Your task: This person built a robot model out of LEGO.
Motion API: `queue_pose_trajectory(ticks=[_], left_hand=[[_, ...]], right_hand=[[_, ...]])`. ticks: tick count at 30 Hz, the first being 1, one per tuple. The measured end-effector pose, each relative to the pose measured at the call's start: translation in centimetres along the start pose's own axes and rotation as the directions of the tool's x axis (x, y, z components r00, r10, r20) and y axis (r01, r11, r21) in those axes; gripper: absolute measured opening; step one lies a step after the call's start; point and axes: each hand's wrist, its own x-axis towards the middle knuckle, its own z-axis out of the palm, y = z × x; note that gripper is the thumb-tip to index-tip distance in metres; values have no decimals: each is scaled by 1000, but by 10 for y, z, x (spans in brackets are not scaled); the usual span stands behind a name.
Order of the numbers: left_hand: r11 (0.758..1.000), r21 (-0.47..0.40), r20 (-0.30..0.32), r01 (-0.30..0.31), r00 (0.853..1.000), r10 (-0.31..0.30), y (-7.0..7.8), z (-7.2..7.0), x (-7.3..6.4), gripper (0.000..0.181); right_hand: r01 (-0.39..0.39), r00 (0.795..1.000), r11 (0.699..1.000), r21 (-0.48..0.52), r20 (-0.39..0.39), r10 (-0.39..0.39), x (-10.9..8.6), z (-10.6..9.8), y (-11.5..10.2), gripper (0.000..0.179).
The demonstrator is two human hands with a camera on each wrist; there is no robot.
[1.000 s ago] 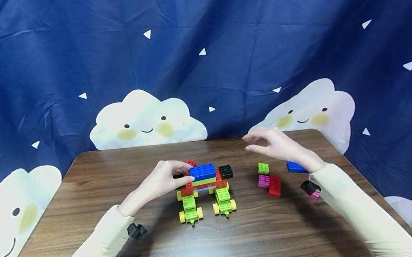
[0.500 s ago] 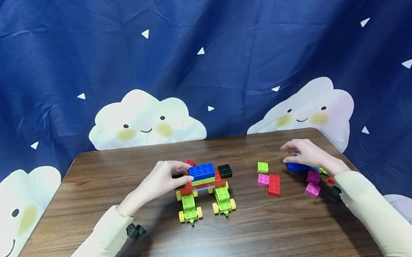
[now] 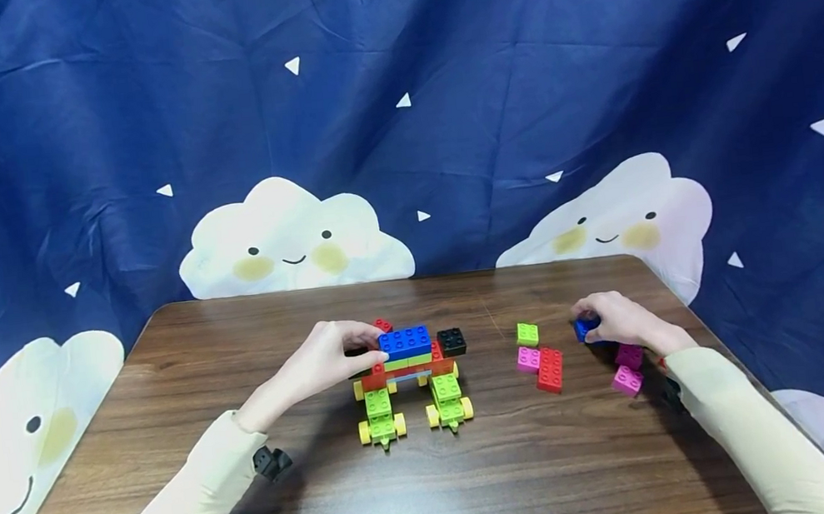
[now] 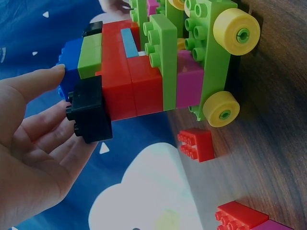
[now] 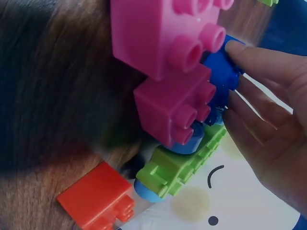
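Observation:
On the table, a vehicle of toy building bricks (image 3: 410, 368) stands on yellow wheels, with red, green and black parts and a blue brick (image 3: 404, 342) on top. My left hand (image 3: 334, 356) grips its left end; in the left wrist view the thumb lies on the blue brick and the fingers reach behind a black brick (image 4: 91, 111). At the right, my right hand (image 3: 618, 321) pinches another blue brick (image 5: 224, 67) between thumb and fingers, low at the table. Part of that brick is hidden by the hand in the head view.
Between the hands lie a small green brick (image 3: 527, 334), a pink brick (image 3: 528, 359) and a red brick (image 3: 549, 370). Pink bricks (image 3: 627, 381) sit near my right wrist. A green wheeled piece (image 5: 180, 160) and an orange-red brick (image 5: 98, 196) show in the right wrist view.
My right hand has come down from above the table's far side, moving right and nearer, onto the blue brick. The left hand stays on the vehicle.

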Motion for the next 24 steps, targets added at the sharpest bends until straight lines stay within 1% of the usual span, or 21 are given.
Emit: queue_pose_trajectory(ticks=[5, 11, 15, 18, 24], left_hand=[[1000, 1, 2, -11, 1000, 11, -1, 0, 0, 27], [1000, 12, 8, 1, 1000, -1, -1, 0, 0, 28], [1000, 7, 6, -3, 1000, 3, -2, 0, 0, 28], [1000, 6, 0, -17, 1000, 17, -2, 0, 0, 28], [1000, 0, 4, -13, 1000, 13, -2, 0, 0, 28]], right_hand=[[42, 999, 998, -54, -5, -42, 1, 3, 0, 30], [42, 999, 999, -31, 17, -41, 4, 2, -6, 30], [50, 998, 998, -44, 27, -49, 4, 1, -6, 33], [72, 997, 995, -70, 28, -71, 3, -1, -4, 33], [111, 994, 992, -64, 4, -111, 6, -8, -10, 29]])
